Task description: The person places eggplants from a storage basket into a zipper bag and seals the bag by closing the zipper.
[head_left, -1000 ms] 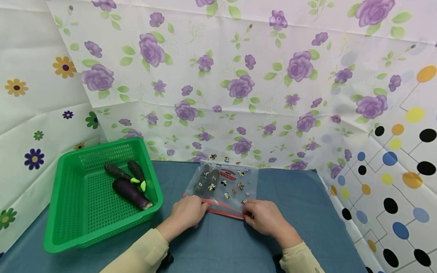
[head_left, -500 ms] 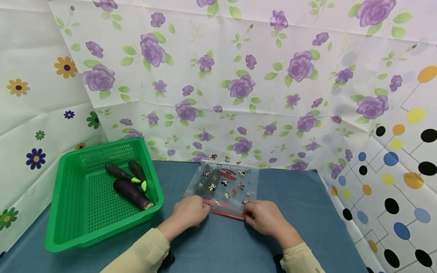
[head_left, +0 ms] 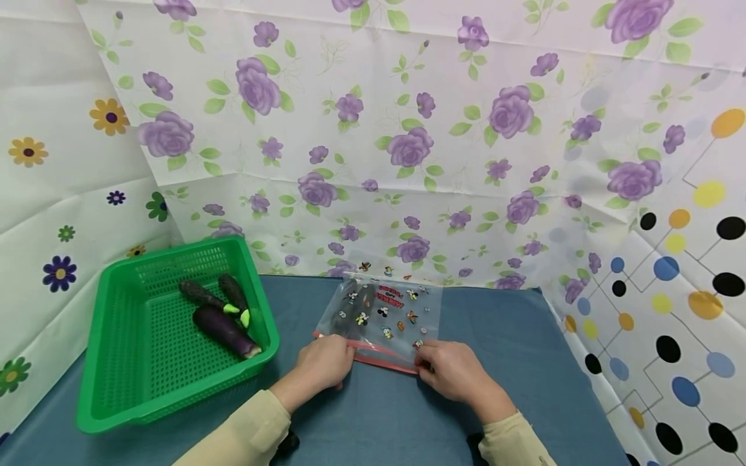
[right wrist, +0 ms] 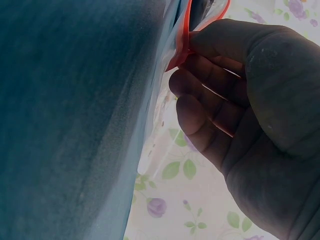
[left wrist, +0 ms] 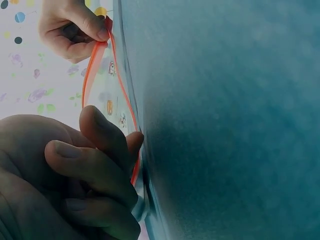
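Red-rimmed, the clear bag (head_left: 381,317) is lying at our twelve o'clock; with left hand (head_left: 323,362) and right hand (head_left: 451,370) we are gripping its rim (head_left: 384,366), risking its collapsing if either is slipping.

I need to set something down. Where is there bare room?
Widest is the blue cloth right of the zip bag and right hand, up to the dotted sheet; a smaller patch lies between the sleeves. The green basket has bare floor left of the eggplant. It is crowded at the bag's red-edged mouth, with the left hand there too.
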{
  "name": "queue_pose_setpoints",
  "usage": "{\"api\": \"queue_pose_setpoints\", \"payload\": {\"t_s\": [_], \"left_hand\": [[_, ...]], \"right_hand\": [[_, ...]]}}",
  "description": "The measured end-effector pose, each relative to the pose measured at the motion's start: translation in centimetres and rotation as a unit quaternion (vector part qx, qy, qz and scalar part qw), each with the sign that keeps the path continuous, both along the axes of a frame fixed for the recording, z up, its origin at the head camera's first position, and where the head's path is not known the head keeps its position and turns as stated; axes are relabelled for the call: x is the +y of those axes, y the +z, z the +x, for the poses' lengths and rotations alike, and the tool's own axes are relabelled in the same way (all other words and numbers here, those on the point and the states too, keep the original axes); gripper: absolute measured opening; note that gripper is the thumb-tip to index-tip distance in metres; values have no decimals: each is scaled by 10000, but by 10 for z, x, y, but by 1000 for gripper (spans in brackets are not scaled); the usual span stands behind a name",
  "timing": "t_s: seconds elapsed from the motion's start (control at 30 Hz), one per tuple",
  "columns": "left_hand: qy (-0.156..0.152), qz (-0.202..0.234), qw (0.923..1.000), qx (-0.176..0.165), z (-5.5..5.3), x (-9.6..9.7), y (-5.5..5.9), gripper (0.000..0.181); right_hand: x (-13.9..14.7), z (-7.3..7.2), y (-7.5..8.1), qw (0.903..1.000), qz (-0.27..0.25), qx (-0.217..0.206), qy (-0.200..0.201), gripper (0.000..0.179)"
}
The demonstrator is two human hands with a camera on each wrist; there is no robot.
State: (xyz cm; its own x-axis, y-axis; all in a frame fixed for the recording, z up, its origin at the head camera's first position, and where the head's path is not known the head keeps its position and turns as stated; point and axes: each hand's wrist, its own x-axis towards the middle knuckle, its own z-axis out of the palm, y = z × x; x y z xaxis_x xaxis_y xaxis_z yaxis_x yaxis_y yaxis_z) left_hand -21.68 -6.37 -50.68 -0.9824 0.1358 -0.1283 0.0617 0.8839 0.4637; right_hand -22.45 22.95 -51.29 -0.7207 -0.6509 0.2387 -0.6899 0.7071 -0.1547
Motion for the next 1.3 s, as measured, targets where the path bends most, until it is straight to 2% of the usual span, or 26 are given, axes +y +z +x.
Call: {"api": "queue_pose_setpoints", "payload": {"t_s": [0.2, 0.47, 0.73, 0.83, 1.3], "left_hand": [[17, 1, 9999, 111, 4, 0, 3, 52], [20, 151, 9999, -38, 8, -5, 9, 52], [-133, 143, 9997, -118, 13, -11, 18, 56], [-144, 110, 9998, 17, 15, -13, 22, 57], [-131, 296, 9945, 993, 22, -14, 35, 35]], "right_hand": [[0, 0, 0, 10000, 22, -19, -11, 15], [-1, 0, 1, 10000, 38, -34, -15, 14], [0, 0, 2, 9999, 60, -101, -37, 14], [-1, 0, 2, 9999, 46, -91, -45, 15], [-1, 1, 3, 9999, 48, -133, -48, 14]]}}
